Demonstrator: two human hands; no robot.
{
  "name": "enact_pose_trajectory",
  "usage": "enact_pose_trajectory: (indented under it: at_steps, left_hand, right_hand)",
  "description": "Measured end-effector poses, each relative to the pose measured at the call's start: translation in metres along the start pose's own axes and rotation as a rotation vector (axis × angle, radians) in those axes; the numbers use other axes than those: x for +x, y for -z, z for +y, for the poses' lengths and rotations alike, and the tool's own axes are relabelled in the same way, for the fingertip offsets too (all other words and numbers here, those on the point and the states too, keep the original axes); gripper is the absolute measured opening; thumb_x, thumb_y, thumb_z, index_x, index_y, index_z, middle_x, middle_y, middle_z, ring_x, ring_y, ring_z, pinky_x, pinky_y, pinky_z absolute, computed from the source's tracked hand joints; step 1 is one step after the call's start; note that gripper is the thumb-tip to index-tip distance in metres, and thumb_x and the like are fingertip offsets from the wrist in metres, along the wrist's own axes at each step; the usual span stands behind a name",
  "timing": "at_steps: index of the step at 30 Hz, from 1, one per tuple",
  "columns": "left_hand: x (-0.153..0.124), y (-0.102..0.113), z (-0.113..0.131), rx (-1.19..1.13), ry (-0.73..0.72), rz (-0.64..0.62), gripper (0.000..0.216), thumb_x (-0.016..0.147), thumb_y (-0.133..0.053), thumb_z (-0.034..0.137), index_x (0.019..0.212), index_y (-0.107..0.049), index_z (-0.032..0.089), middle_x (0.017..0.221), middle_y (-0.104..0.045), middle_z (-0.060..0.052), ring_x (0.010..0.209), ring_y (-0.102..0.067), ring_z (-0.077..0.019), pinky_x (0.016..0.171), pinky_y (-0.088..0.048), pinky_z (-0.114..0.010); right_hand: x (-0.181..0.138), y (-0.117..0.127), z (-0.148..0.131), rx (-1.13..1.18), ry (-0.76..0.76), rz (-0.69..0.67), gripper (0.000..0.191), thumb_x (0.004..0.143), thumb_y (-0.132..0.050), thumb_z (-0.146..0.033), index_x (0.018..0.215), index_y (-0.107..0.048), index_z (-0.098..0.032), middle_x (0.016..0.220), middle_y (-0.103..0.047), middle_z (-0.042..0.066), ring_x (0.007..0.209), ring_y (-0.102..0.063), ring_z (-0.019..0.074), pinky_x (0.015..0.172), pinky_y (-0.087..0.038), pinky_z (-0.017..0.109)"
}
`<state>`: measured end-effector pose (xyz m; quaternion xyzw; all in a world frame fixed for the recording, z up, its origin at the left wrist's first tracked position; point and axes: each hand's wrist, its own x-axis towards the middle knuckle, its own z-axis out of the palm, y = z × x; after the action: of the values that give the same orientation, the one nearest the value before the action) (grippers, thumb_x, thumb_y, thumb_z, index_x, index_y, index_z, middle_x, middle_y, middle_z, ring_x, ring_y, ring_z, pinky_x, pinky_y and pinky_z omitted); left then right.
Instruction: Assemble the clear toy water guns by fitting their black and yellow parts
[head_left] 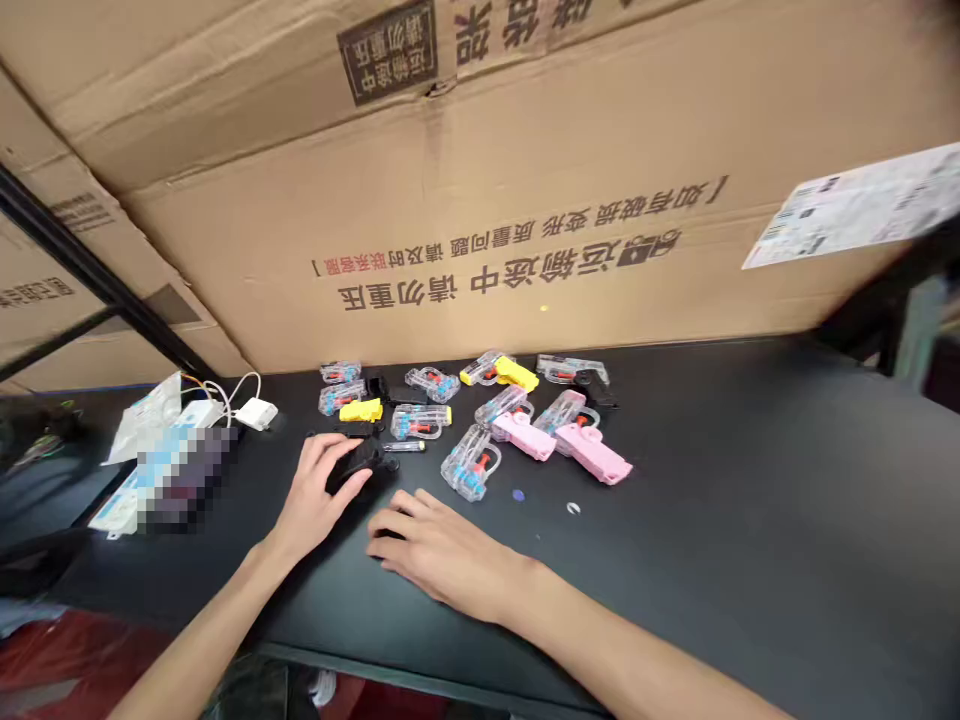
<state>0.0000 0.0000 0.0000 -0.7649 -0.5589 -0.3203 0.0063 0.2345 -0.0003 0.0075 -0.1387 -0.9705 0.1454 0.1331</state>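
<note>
One black toy piece (352, 461) sits between your left hand's (316, 500) thumb and fingers, above the dark table (735, 520); your right hand (442, 555) curls, its grip unclear. Clear toy pistols (457, 465) lie loose, untouched.

Black plastic piece (358, 461), matt cardboard (525, 275)

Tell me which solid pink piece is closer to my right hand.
The left solid pink piece; the right solid pink piece lies farther from your right hand.
</note>
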Motion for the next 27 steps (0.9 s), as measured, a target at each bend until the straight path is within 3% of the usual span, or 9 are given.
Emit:
enact_pose_trajectory:
  at_steps: [4,7,12,20,24,27]
  left_hand:
    - [0.035,-0.018,0.016,-0.116,-0.118,0.053,0.031,0.097,-0.056,0.032,0.127,-0.056,0.024,0.121,-0.058,-0.007,0.114,-0.060,-0.0195,0.101,-0.051,-0.035]
    - [0.056,-0.033,0.020,-0.129,-0.222,0.131,0.033,0.096,-0.057,0.031,0.128,-0.056,0.023,0.120,-0.057,-0.008,0.113,-0.060,-0.0208,0.100,-0.052,-0.036]
    - [0.064,-0.039,0.009,-0.147,-0.161,0.249,0.031,0.093,-0.061,0.032,0.121,-0.059,0.020,0.115,-0.056,-0.009,0.110,-0.059,-0.0212,0.099,-0.051,-0.038]
    - [0.062,-0.026,0.003,-0.323,-0.048,0.109,0.025,0.098,-0.051,0.037,0.109,-0.063,0.018,0.103,-0.067,-0.006,0.096,-0.064,-0.0185,0.086,-0.052,-0.033]
    - [0.058,-0.025,0.016,-0.376,-0.144,-0.045,0.025,0.097,-0.051,0.036,0.106,-0.066,0.017,0.096,-0.069,-0.006,0.088,-0.065,-0.0175,0.080,-0.052,-0.030]
    - [0.050,-0.027,0.028,-0.406,-0.248,-0.174,0.026,0.095,-0.054,0.038,0.106,-0.067,0.018,0.095,-0.071,-0.006,0.085,-0.065,-0.0176,0.079,-0.052,-0.030]
  right_hand:
    - [-0.003,0.001,0.007,-0.014,-0.079,0.004,0.036,0.088,-0.053,0.000,0.117,-0.064,-0.019,0.121,-0.064,0.005,0.105,-0.051,0.0222,0.086,-0.044,0.036]
    - [-0.007,0.002,0.014,-0.017,-0.153,0.070,0.032,0.093,-0.051,-0.003,0.118,-0.064,-0.019,0.118,-0.065,0.006,0.104,-0.052,0.0220,0.085,-0.045,0.036]
    - [-0.014,0.003,0.029,-0.016,-0.292,0.195,0.028,0.098,-0.047,-0.006,0.113,-0.066,-0.019,0.113,-0.069,0.007,0.102,-0.053,0.0230,0.086,-0.047,0.038]
    - [-0.016,0.011,0.038,0.008,-0.371,0.395,0.023,0.100,-0.047,-0.012,0.115,-0.062,-0.019,0.118,-0.067,0.010,0.109,-0.054,0.0269,0.092,-0.049,0.045]
    - [-0.016,0.015,0.037,0.198,-0.431,0.558,0.036,0.100,-0.053,-0.024,0.135,-0.047,-0.023,0.120,-0.062,0.010,0.100,-0.059,0.0217,0.089,-0.054,0.039]
    - [-0.019,0.017,0.037,0.352,-0.431,0.532,0.039,0.101,-0.053,-0.028,0.138,-0.044,-0.028,0.117,-0.060,0.008,0.086,-0.060,0.0166,0.077,-0.055,0.031]
